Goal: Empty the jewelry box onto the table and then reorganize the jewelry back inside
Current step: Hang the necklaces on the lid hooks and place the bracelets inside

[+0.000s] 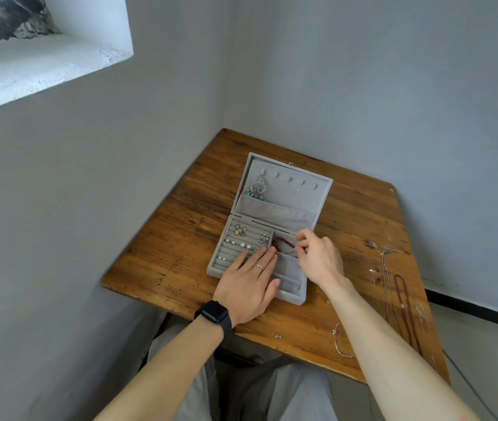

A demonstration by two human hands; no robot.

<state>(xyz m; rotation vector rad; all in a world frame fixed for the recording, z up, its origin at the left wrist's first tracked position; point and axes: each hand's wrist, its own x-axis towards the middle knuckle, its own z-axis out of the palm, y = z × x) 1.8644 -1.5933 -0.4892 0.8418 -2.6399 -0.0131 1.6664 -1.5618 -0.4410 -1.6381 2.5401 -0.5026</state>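
One window recess (59,65), upper left, with a rough whitewashed sill. Two plain grey walls (393,86) meet in a corner behind the furniture.

One wooden table (187,226), scratched and worn, pushed into that corner.

One black wristwatch (215,312), on the left wrist.

Left hand (247,284): flat, fingers straight and slightly spread, pressing on the near left part of the box; a thin ring (259,266) on one finger.

One jewelry box (290,270), grey velvet, at the table's middle, lid open and leaning back.
- Lid pocket: one dangling silver-and-blue piece (256,189).
- Left padded rows: several earrings (240,230) and pearl studs (245,245).
- Right rear compartment: red bead bracelet (284,244).

Right hand (317,256): fingertips pinching one end of the red bead bracelet; whether the beads rest on the compartment floor is unclear.

Loose on the table, right side: small stud (278,335), silver bracelet (341,341), thin chains (385,278), dark red bead strand (405,302).

One black skirting band (469,308), far right.
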